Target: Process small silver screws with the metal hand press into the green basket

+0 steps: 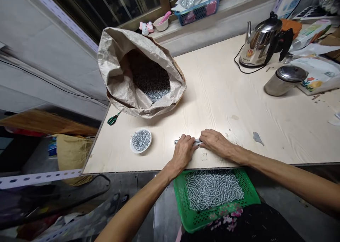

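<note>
Both of my hands are closed on a slim silvery-grey strip [197, 142] lying low over the table near its front edge. My left hand [184, 150] grips the strip towards its left end, which pokes out past the fingers. My right hand [214, 141] pinches its right part, and the fingers cover that end. The exact kind of strip cannot be made out. Left of my hands stands a white bowl [140, 150] heaped with small metal screws [141, 139]. Below the table edge, a green plastic basket [183, 213] holds many similar metal pieces [214, 189].
A large paper-lined sack [114, 68] gapes open at the back left, with metal pieces inside. Green-handled scissors [113, 119] lie by the left edge. A kettle [261, 40] and a lidded metal canister [281, 82] stand at the right. A grey scrap [257, 138] lies right of my hands.
</note>
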`<state>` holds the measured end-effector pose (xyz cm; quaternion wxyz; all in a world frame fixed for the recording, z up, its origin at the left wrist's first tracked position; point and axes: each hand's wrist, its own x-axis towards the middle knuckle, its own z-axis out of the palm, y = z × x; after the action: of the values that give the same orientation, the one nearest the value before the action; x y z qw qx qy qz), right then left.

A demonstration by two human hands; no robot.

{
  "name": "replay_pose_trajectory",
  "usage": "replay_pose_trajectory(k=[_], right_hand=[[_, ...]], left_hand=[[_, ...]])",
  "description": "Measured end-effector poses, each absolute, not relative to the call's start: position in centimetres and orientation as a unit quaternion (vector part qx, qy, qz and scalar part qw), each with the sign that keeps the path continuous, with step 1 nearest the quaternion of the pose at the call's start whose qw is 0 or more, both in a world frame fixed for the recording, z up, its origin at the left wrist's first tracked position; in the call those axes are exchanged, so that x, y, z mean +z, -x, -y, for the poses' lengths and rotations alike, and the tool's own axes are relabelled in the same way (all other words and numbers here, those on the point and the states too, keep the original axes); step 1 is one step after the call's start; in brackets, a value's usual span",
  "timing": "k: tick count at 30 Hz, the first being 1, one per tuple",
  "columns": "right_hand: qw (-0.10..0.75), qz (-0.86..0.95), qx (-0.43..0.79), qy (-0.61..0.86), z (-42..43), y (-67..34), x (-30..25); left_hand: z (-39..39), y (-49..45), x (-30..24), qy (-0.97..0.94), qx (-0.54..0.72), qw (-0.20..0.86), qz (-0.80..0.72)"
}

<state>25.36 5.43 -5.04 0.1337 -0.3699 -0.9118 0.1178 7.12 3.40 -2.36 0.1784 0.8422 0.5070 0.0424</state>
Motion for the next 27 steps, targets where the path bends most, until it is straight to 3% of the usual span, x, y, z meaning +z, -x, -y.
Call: replay_pose_trajectory(k=[5, 12, 22, 27], right_hand=[[0.123, 0.909, 0.127, 0.377, -5.7, -25.1, -5.3], [0.220, 0.899, 0.104, 0.363, -4.4, -26.2, -5.4], [0.210, 0.901, 0.070, 0.372, -3.5, -23.9, -7.3], [0.216, 0.905, 0.039, 0.365, -3.7, -23.7, -8.1]], left_hand=[[-3.4, -6.8, -2.7, -0.833, 0.064, 0.180, -0.519], [-2.1, -1.9, -1.9, -0.696, 0.224, 0.161, -0.663], [-0.9, -2.7, -1.3, -0.591, 0.005, 0.294, -0.752], [-2.4, -3.2, 0.2, -0.637, -0.102, 0.259, -0.719]])
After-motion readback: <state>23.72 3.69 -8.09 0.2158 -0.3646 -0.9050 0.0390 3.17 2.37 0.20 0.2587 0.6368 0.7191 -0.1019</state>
